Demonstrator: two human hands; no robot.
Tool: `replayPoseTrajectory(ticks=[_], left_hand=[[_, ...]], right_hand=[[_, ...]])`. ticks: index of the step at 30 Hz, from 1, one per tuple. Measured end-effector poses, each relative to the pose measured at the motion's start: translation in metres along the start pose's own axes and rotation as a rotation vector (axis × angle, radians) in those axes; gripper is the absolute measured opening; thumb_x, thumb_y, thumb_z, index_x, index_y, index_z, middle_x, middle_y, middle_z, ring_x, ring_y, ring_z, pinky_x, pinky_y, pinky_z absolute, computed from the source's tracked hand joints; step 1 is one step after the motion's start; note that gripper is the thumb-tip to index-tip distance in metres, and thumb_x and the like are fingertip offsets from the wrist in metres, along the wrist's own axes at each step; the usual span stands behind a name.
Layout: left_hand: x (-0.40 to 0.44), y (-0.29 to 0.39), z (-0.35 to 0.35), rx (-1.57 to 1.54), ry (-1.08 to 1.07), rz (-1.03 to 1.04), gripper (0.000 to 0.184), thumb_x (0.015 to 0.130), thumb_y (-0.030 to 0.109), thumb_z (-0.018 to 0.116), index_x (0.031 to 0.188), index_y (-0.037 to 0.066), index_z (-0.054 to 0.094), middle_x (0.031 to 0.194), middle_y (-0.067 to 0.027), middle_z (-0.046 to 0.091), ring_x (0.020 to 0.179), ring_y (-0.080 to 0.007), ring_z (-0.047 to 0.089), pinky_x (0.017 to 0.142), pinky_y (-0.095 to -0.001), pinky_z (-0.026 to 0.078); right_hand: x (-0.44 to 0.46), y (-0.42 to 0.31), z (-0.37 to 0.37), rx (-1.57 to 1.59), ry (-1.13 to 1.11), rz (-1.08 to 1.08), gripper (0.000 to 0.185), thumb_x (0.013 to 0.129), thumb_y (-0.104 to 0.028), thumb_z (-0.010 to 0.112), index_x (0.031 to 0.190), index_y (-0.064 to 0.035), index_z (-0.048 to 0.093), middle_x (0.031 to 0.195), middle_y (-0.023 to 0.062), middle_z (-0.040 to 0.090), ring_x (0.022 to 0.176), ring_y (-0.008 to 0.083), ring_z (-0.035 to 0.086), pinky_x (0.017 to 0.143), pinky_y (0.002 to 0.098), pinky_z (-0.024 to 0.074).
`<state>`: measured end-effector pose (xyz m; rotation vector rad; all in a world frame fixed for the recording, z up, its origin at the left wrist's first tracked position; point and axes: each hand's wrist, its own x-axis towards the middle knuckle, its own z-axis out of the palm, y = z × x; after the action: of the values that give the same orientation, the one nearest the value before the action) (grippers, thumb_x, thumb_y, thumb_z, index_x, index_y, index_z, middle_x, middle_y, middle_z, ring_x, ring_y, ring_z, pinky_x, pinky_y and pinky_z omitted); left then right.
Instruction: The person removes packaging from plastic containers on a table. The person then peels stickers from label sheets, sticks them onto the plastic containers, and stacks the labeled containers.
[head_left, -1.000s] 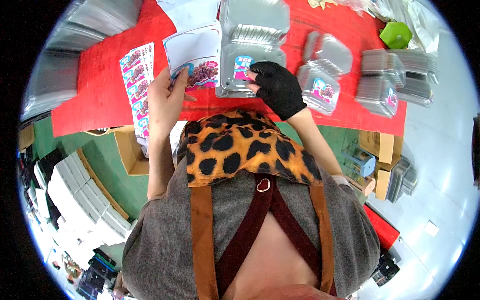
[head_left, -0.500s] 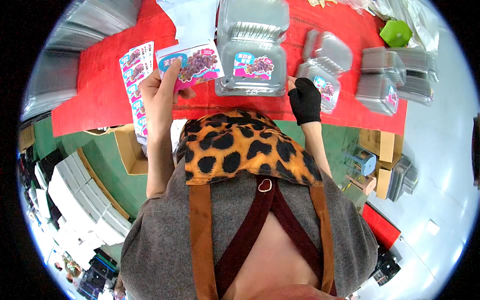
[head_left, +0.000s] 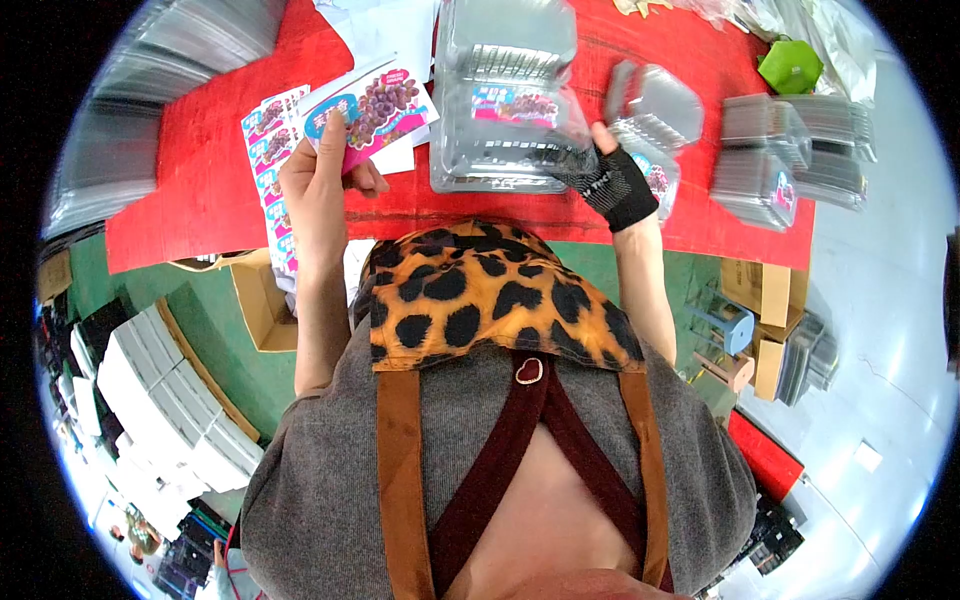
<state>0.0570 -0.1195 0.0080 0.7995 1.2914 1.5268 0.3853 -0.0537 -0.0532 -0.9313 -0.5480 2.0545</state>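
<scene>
My left hand (head_left: 322, 180) pinches a sheet of grape-printed labels (head_left: 372, 112) between thumb and fingers, left of the stack. Under it lies white paper. In the middle of the table stands a stack of transparent plastic clamshell boxes (head_left: 505, 165), lids open toward the back. The top box bears a grape label (head_left: 515, 105). My right hand (head_left: 605, 185), in a black fingerless glove, grips the right front side of that top box. Its fingers show blurred through the plastic, and the thumb sticks up outside.
Strips of grape labels (head_left: 270, 150) lie left on the red table (head_left: 400, 215). Labelled boxes (head_left: 650, 120) stand to the right, with stacked boxes (head_left: 765, 160) beyond them. More stacks (head_left: 180, 40) fill the left. A green object (head_left: 791, 67) sits at the back right.
My right hand has moved from beside the stack onto the top box's corner, and that box's label has shifted up and back. The label sheet in my left hand has tilted and moved slightly left.
</scene>
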Motion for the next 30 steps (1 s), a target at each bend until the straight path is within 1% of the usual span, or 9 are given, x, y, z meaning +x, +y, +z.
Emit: replayPoseTrajectory(ticks=[3, 10, 14, 16, 17, 19, 23, 27, 30], left_hand=[[-0.004, -0.001, -0.003, 0.029, -0.037, -0.031, 0.036, 0.102, 0.032, 0.049, 0.083, 0.003, 0.061, 0.058, -0.0033, 0.054, 0.049, -0.0128, 0.053, 0.046, -0.0261, 0.043], [-0.003, 0.005, 0.003, 0.066, -0.019, -0.086, 0.025, 0.102, 0.028, 0.050, 0.103, 0.004, 0.058, 0.071, -0.0056, 0.063, 0.052, -0.0111, 0.055, 0.047, -0.0242, 0.044], [0.000, 0.007, 0.002, 0.091, -0.086, -0.019, 0.021, 0.100, 0.020, 0.053, 0.109, 0.001, 0.053, 0.080, -0.0100, 0.067, 0.055, -0.0121, 0.060, 0.047, -0.0237, 0.046], [0.000, 0.007, 0.001, 0.076, -0.095, 0.001, 0.019, 0.099, 0.017, 0.054, 0.110, 0.001, 0.053, 0.084, -0.0108, 0.068, 0.057, -0.0120, 0.060, 0.049, -0.0233, 0.047], [0.001, 0.007, 0.001, 0.067, -0.104, 0.012, 0.019, 0.099, 0.015, 0.055, 0.110, 0.001, 0.053, 0.085, -0.0112, 0.068, 0.058, -0.0120, 0.060, 0.050, -0.0231, 0.047], [0.002, 0.006, 0.001, 0.081, -0.080, 0.003, 0.018, 0.099, 0.015, 0.055, 0.110, 0.000, 0.053, 0.087, -0.0117, 0.068, 0.059, -0.0120, 0.061, 0.052, -0.0230, 0.048], [0.004, 0.002, 0.003, 0.063, -0.087, -0.017, 0.017, 0.097, 0.015, 0.058, 0.105, -0.001, 0.058, 0.083, -0.0110, 0.069, 0.060, -0.0115, 0.061, 0.054, -0.0229, 0.048], [0.007, -0.004, -0.008, 0.120, -0.167, -0.023, 0.016, 0.096, 0.014, 0.061, 0.099, -0.002, 0.063, 0.074, -0.0071, 0.066, 0.061, -0.0103, 0.060, 0.053, -0.0230, 0.047], [0.006, -0.001, -0.004, 0.146, -0.200, -0.034, 0.016, 0.096, 0.014, 0.060, 0.097, -0.001, 0.064, 0.071, -0.0052, 0.065, 0.061, -0.0102, 0.059, 0.055, -0.0237, 0.047]], right_hand=[[0.002, 0.005, 0.023, -0.436, 0.116, -0.150, 0.055, 0.088, -0.026, 0.064, 0.129, 0.0062, 0.049, 0.118, 0.0138, 0.061, 0.109, 0.0225, 0.059, 0.095, 0.0316, 0.0461], [0.001, 0.023, 0.017, -0.897, 0.084, -0.577, 0.057, 0.082, -0.018, 0.070, 0.130, 0.0022, 0.048, 0.123, 0.0099, 0.057, 0.113, 0.0185, 0.055, 0.099, 0.0321, 0.0418], [-0.024, 0.013, 0.030, -0.709, 0.017, -0.540, 0.060, 0.082, -0.023, 0.072, 0.132, 0.0003, 0.048, 0.110, 0.0102, 0.065, 0.109, 0.0161, 0.058, 0.094, 0.0321, 0.0465], [-0.035, -0.008, 0.018, -0.795, 0.152, -0.672, 0.063, 0.082, -0.025, 0.073, 0.133, 0.0015, 0.048, 0.096, 0.0056, 0.063, 0.092, 0.0138, 0.059, 0.083, 0.0296, 0.0491], [-0.034, -0.018, 0.013, -0.676, 0.238, -0.744, 0.067, 0.081, -0.026, 0.073, 0.136, 0.0024, 0.046, 0.093, 0.0028, 0.059, 0.087, 0.0132, 0.057, 0.078, 0.0290, 0.0491], [-0.045, -0.038, -0.027, -0.274, 0.170, -0.636, 0.069, 0.082, -0.025, 0.071, 0.139, 0.0011, 0.043, 0.096, 0.0026, 0.057, 0.086, 0.0154, 0.058, 0.080, 0.0321, 0.0531], [-0.069, -0.062, -0.102, -0.160, 0.390, -0.694, 0.052, 0.093, -0.024, 0.060, 0.136, 0.0003, 0.047, 0.097, 0.0040, 0.061, 0.081, 0.0164, 0.061, 0.067, 0.0307, 0.0531], [-0.094, -0.047, -0.258, 0.134, 0.435, -0.428, 0.033, 0.095, -0.025, 0.058, 0.122, -0.0056, 0.059, 0.085, 0.0053, 0.063, 0.069, 0.0171, 0.059, 0.057, 0.0311, 0.0482], [-0.092, -0.040, -0.230, 0.112, 0.695, -0.345, 0.025, 0.094, -0.024, 0.059, 0.112, -0.0069, 0.061, 0.077, 0.0055, 0.062, 0.065, 0.0186, 0.058, 0.056, 0.0300, 0.0480]])
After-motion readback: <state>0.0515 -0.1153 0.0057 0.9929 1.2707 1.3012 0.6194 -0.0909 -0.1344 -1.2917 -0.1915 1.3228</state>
